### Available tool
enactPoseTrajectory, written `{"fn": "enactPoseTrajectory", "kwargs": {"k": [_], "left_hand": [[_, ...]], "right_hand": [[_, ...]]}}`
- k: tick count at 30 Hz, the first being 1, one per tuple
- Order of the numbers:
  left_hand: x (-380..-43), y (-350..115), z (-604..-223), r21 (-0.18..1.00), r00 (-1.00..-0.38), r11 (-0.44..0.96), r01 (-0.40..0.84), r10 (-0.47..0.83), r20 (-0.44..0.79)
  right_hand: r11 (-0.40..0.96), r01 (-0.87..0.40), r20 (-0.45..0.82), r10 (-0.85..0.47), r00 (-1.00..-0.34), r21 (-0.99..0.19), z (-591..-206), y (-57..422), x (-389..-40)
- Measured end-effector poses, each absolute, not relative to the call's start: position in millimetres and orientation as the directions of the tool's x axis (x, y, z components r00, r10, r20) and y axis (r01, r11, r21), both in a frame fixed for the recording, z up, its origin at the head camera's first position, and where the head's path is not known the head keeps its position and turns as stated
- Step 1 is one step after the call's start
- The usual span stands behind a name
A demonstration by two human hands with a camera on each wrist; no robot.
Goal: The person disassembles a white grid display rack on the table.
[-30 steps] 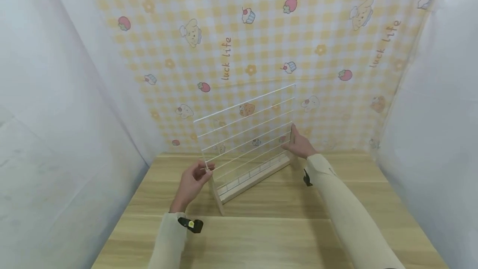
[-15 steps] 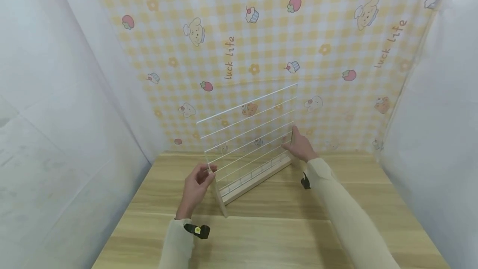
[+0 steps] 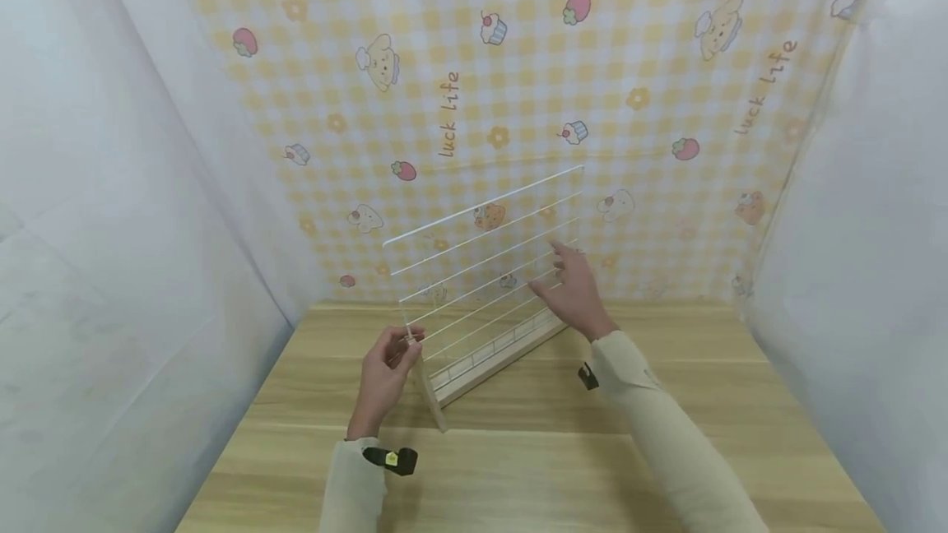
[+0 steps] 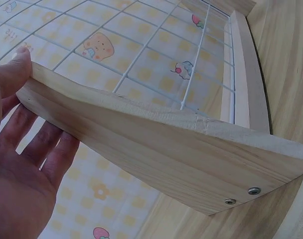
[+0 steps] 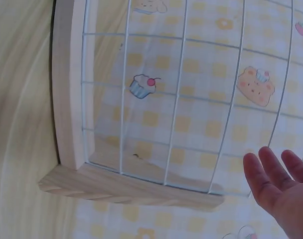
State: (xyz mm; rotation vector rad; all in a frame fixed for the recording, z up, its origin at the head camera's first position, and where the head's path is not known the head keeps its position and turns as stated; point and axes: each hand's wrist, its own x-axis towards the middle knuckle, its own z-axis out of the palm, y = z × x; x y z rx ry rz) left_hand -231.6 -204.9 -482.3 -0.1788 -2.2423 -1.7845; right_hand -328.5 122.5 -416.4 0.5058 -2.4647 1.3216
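A wire grid rack (image 3: 483,206) with a wooden base rail (image 3: 498,358) stands on the table, its white wire panel upright and turned at an angle. In the head view my left hand (image 3: 383,373) is at the rack's near left end. The left wrist view shows thumb and fingers holding the upper end of the wooden side board (image 4: 141,134), which has two screws (image 4: 254,191) at its foot. My right hand (image 3: 576,290) is in front of the panel's right part, holding nothing, fingers spread. The right wrist view shows it past the end of the other side board (image 5: 131,185).
A wood-grain table (image 3: 548,475) lies beneath. Behind the rack hangs a yellow checked cloth (image 3: 533,89) with cartoon prints. White sheets (image 3: 133,270) close off the left and right sides.
My right hand has let go of the rack's right side board and moved left, in front of the wires. The left hand keeps its hold, and the rack stays almost where it was.
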Motion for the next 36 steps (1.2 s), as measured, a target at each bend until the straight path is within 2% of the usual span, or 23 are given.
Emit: {"fn": "enactPoseTrajectory", "kwargs": {"k": [5, 9, 13, 17, 22, 36], "left_hand": [[-231.2, -205.0, -482.9, 0.938, -0.953, 0.213, 0.273, -0.069, 0.294], [-231.0, -204.1, -482.9, 0.937, -0.952, 0.218, 0.275, -0.075, 0.297], [-230.6, -203.4, -482.8, 0.937, -0.951, 0.218, 0.273, -0.087, 0.297], [-230.5, -202.7, -482.9, 0.938, -0.950, 0.209, 0.276, -0.089, 0.299], [-230.4, -202.5, -483.7, 0.936, -0.947, 0.205, 0.287, -0.088, 0.309], [-229.4, -200.0, -486.0, 0.944, -0.951, 0.192, 0.270, -0.100, 0.293]], "right_hand": [[0.608, -0.500, 0.499, -0.191, -0.846, -0.616, -415.0, 106.7, -329.8], [0.688, -0.455, 0.480, -0.174, -0.860, -0.565, -412.0, 98.3, -328.7], [0.678, -0.406, 0.387, -0.190, -0.902, -0.613, -410.0, 90.9, -329.0], [0.608, -0.419, 0.355, -0.230, -0.906, -0.675, -413.7, 85.6, -332.0], [0.578, -0.461, 0.422, -0.211, -0.882, -0.674, -424.8, 79.5, -338.0], [0.592, -0.466, 0.569, -0.016, -0.822, -0.657, -452.1, 52.8, -343.5]]}}
